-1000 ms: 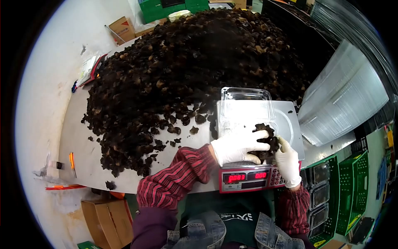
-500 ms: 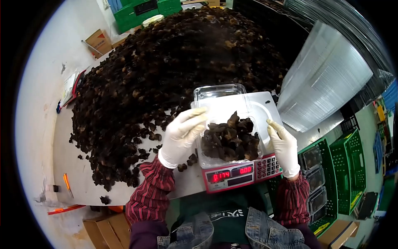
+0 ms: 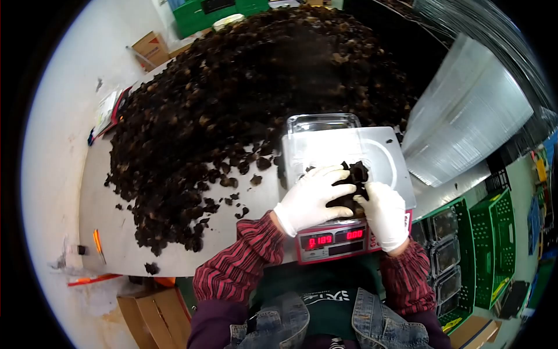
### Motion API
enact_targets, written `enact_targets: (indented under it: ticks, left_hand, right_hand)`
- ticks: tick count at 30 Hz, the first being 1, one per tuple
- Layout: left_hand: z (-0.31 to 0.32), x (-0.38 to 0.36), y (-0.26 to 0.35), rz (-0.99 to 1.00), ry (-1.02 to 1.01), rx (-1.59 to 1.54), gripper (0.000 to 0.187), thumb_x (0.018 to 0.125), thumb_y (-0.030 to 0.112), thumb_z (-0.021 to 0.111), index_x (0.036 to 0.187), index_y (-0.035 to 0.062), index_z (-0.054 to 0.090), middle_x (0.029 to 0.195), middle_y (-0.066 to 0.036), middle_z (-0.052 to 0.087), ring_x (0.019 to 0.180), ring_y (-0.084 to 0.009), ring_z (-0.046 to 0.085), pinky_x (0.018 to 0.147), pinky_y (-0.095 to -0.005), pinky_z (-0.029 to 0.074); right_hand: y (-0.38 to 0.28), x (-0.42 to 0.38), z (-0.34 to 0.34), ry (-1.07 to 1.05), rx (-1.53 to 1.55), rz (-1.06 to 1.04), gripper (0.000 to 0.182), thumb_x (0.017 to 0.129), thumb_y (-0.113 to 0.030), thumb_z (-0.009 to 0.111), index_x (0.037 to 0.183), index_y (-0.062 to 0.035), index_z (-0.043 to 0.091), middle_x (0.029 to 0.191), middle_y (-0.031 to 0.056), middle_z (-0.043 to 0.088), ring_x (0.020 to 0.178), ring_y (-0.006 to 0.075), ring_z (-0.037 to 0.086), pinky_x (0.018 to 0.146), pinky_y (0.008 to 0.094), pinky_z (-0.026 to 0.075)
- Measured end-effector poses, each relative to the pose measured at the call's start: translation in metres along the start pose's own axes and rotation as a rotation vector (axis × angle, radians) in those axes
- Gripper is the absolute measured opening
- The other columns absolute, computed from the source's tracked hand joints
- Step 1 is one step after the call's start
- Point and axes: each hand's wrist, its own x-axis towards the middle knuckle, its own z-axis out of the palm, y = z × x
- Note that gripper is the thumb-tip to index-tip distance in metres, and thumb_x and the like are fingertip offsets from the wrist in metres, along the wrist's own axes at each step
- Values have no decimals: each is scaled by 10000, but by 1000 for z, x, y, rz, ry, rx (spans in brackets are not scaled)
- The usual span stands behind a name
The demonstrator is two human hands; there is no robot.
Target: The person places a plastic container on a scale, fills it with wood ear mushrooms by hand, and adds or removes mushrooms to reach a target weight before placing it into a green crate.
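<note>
A clear plastic clamshell box (image 3: 323, 121), its lid folded back, stands on the electronic scale (image 3: 383, 152). Dark wood ear mushrooms (image 3: 359, 173) fill the box's near half, partly covered by my hands. My gloved left hand (image 3: 317, 196) lies over them with its fingers spread. At the box's right side, my gloved right hand (image 3: 386, 214) has its fingers curled in against the mushrooms; what they grip, if anything, is hidden. The red display (image 3: 334, 239) reads 0.189 and 0.00.
A large heap of wood ear mushrooms (image 3: 232, 99) covers much of the table (image 3: 226, 256). Nested clear plastic boxes (image 3: 471, 110) stand right of the scale. Green crates (image 3: 494, 244) are at lower right, one holding filled boxes (image 3: 446, 253). An orange-handled tool (image 3: 97, 241) lies at left.
My left hand has moved right, from the box's left edge onto the mushrooms. My right hand has come in against them, fingers now curled. The reading has risen from 0.174 to 0.189.
</note>
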Motion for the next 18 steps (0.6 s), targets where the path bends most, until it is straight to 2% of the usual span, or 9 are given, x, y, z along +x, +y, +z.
enact_targets:
  ticks: [2, 3, 5, 7, 8, 11, 13, 17, 18]
  left_hand:
    - [-9, -3, 5, 95, 138, -18, 444, 750, 269, 764, 1140, 78, 667, 1253, -166, 581, 1186, -339, 533, 1003, -422, 425]
    - [-15, -3, 6, 155, 222, -66, 428, 757, 236, 762, 1144, 77, 670, 1248, -159, 587, 1181, -329, 540, 1000, -411, 428]
    - [-30, -25, -1, -41, 332, 22, 416, 777, 155, 748, 1176, 74, 661, 1246, -156, 591, 1186, -312, 540, 1000, -397, 429]
    - [-31, -55, -24, -384, 535, -107, 364, 813, 111, 710, 1170, 59, 662, 1242, -162, 594, 1179, -309, 545, 1003, -387, 431]
    - [-30, -73, -43, -473, 518, -59, 348, 837, 188, 690, 1171, 93, 667, 1233, -176, 597, 1152, -310, 563, 960, -370, 463]
    - [-15, -131, -90, -539, 216, 325, 438, 879, 397, 635, 1241, 150, 633, 1312, -208, 539, 1209, -349, 518, 988, -418, 440]
    - [8, -159, -80, -602, -6, 308, 601, 828, 538, 625, 1327, 207, 568, 1425, -214, 427, 1335, -419, 349, 1091, -536, 257]
    - [43, -173, -35, -428, -66, 455, 551, 769, 443, 710, 1263, 225, 603, 1379, -145, 481, 1295, -363, 401, 1065, -515, 283]
    - [44, -169, -28, -364, 75, 495, 384, 762, 310, 738, 1110, 174, 649, 1196, -108, 578, 1135, -304, 524, 946, -450, 416]
  right_hand:
    - [0, 1, -7, -3, 17, 43, 198, 838, -205, 686, 859, -29, 599, 758, 174, 608, 678, 361, 616, 614, 448, 485]
    - [2, -1, -10, 172, 112, -8, 250, 859, -207, 692, 1017, -18, 650, 734, 159, 598, 617, 310, 596, 599, 398, 488]
    - [11, -10, -27, 182, 213, 107, 302, 881, -137, 677, 1157, -19, 643, 721, 119, 587, 565, 208, 532, 569, 309, 464]
    - [24, -20, -32, 315, 298, 258, 254, 915, -83, 642, 1158, -9, 650, 708, 36, 573, 556, 97, 446, 543, 233, 408]
    - [16, -20, -41, 340, 501, 500, 211, 943, -74, 612, 1132, 8, 660, 721, -11, 581, 555, 43, 430, 531, 198, 383]
    - [22, -27, -46, 338, 655, 653, 220, 950, -118, 617, 1106, 30, 664, 722, -10, 580, 551, 29, 435, 513, 188, 372]
    - [26, -33, -43, 320, 641, 674, 222, 949, -124, 619, 1102, 30, 666, 723, -8, 584, 553, 30, 444, 514, 189, 376]
    - [33, -43, -35, 274, 630, 657, 214, 941, -125, 629, 1083, 28, 674, 723, -1, 594, 557, 36, 464, 518, 194, 388]
    - [31, -41, -34, 258, 649, 691, 207, 939, -124, 630, 1072, 27, 678, 726, 8, 606, 553, 41, 471, 515, 198, 395]
